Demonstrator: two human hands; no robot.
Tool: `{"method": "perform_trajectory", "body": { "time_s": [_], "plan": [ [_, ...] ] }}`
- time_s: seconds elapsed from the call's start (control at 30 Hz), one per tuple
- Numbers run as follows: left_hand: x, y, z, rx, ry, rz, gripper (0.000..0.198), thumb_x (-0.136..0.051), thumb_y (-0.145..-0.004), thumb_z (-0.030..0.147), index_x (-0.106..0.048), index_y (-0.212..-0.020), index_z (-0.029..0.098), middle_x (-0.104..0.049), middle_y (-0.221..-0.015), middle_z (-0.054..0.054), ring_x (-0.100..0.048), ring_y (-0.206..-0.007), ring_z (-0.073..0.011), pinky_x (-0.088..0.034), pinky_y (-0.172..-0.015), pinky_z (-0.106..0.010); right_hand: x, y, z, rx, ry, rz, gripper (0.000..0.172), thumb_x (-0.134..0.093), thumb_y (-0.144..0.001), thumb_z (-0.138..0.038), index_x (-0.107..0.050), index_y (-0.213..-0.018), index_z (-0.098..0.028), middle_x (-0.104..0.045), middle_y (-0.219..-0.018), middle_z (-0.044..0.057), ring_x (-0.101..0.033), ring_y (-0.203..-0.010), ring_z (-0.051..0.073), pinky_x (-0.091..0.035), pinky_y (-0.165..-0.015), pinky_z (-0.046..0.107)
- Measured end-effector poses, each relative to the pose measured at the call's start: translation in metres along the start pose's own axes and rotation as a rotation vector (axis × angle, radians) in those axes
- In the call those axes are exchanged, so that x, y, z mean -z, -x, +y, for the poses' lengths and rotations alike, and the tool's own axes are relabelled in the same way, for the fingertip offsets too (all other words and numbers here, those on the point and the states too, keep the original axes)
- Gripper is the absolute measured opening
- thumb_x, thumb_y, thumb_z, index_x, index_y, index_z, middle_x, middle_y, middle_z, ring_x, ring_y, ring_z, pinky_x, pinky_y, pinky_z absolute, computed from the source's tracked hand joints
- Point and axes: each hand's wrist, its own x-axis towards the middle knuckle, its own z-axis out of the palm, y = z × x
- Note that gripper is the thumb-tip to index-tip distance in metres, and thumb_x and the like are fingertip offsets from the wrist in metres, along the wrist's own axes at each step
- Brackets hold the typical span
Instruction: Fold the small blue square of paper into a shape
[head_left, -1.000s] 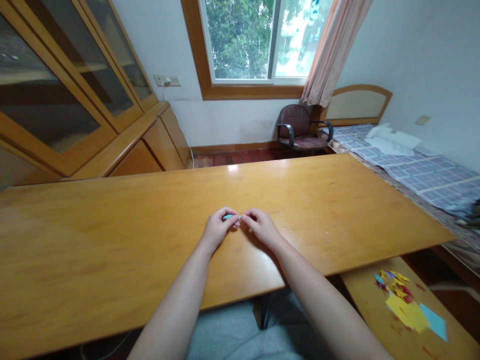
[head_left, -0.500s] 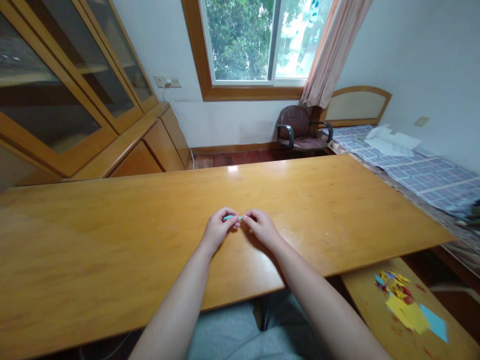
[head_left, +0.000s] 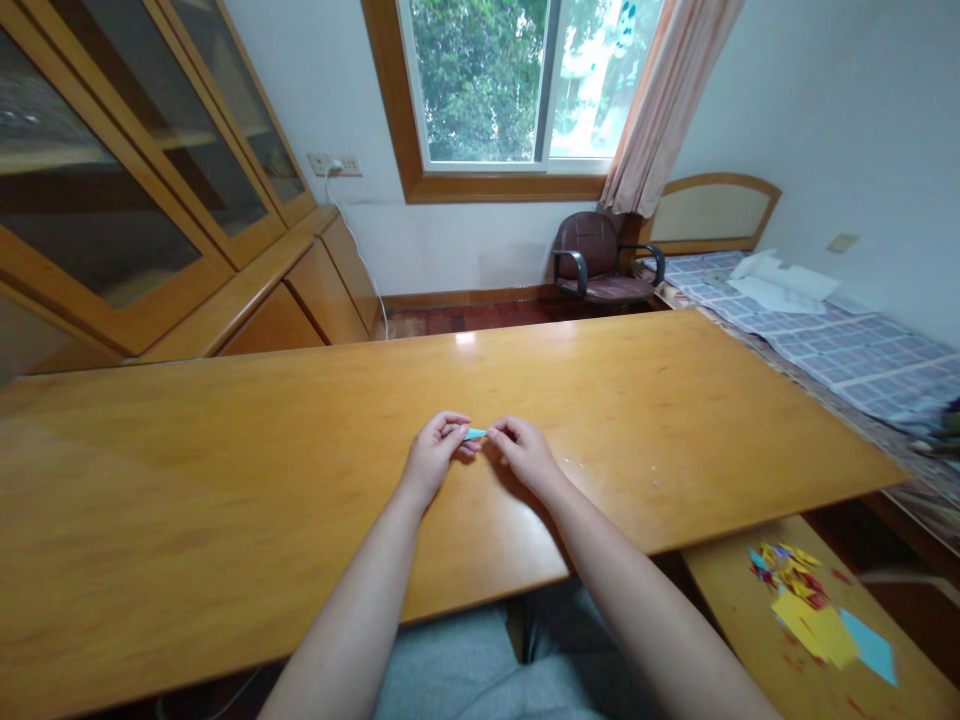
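A small folded piece of light-blue paper point(head_left: 475, 434), narrow and pointed toward the right, is held between my two hands just above the wooden table point(head_left: 315, 480). My left hand point(head_left: 437, 445) pinches its wider end between thumb and fingers. The narrow right tip sits in the thumb and fingertips of my right hand point(head_left: 519, 450). Fingers cover part of the paper, so its full shape is hidden.
On a lower wooden surface at the right lie a heap of small folded coloured papers point(head_left: 791, 570), yellow sheets point(head_left: 816, 630) and a blue sheet point(head_left: 870, 645). Tiny white scraps point(head_left: 654, 470) dot the table. A chair point(head_left: 600, 255) stands beyond it, a bed point(head_left: 847, 320) to the right.
My left fingers have shifted their pinch on the blue paper, and more of it shows between the hands. My right hand has barely moved.
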Motion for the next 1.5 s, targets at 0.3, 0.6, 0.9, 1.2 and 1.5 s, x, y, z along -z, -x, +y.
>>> {"method": "perform_trajectory", "body": {
  "time_s": [0.3, 0.6, 0.9, 1.2, 1.5],
  "plan": [
    [-0.001, -0.002, -0.001, -0.005, -0.021, 0.08, 0.039, -0.072, -0.071, 0.045, -0.055, -0.091, 0.015, -0.07, -0.072, -0.003, -0.069, -0.061, -0.0178, -0.055, -0.058, -0.029, 0.002, 0.001, -0.003, -0.044, -0.015, 0.055, 0.021, -0.055, -0.084, -0.034, -0.063, -0.075, -0.017, -0.055, -0.062, -0.001, -0.051, -0.062, 0.014, -0.041, -0.057, 0.024],
    [0.001, -0.003, 0.001, -0.067, -0.005, 0.191, 0.037, -0.068, -0.075, 0.045, -0.056, -0.093, 0.016, -0.068, -0.071, -0.001, -0.068, -0.061, -0.015, -0.056, -0.06, -0.028, 0.0, -0.002, 0.006, -0.088, -0.109, 0.11, 0.023, -0.055, -0.083, -0.038, -0.063, -0.076, -0.018, -0.056, -0.062, -0.001, -0.051, -0.061, 0.014, -0.04, -0.055, 0.023],
    [0.0, -0.003, 0.0, -0.043, -0.049, 0.085, 0.035, -0.067, -0.077, 0.047, -0.062, -0.086, 0.014, -0.069, -0.079, -0.006, -0.065, -0.067, -0.0151, -0.052, -0.062, -0.027, 0.0, -0.003, 0.009, -0.058, -0.197, 0.136, 0.028, -0.056, -0.085, -0.044, -0.062, -0.078, -0.018, -0.055, -0.065, -0.002, -0.049, -0.061, 0.013, -0.039, -0.057, 0.023],
    [-0.001, -0.002, 0.003, -0.034, -0.085, 0.061, 0.034, -0.071, -0.073, 0.046, -0.065, -0.082, 0.014, -0.07, -0.076, -0.005, -0.062, -0.064, -0.0137, -0.049, -0.062, -0.025, 0.001, -0.002, 0.004, 0.006, -0.11, 0.083, 0.026, -0.055, -0.087, -0.039, -0.066, -0.082, -0.017, -0.061, -0.071, 0.001, -0.053, -0.067, 0.014, -0.041, -0.062, 0.024],
    [0.001, -0.003, 0.001, -0.066, -0.093, 0.075, 0.032, -0.07, -0.075, 0.046, -0.065, -0.083, 0.015, -0.069, -0.075, -0.004, -0.062, -0.066, -0.0135, -0.049, -0.064, -0.025, 0.001, 0.002, -0.006, 0.019, 0.017, -0.049, 0.022, -0.057, -0.088, -0.033, -0.068, -0.081, -0.016, -0.065, -0.071, 0.002, -0.057, -0.064, 0.013, -0.043, -0.061, 0.024]
  ]
}}
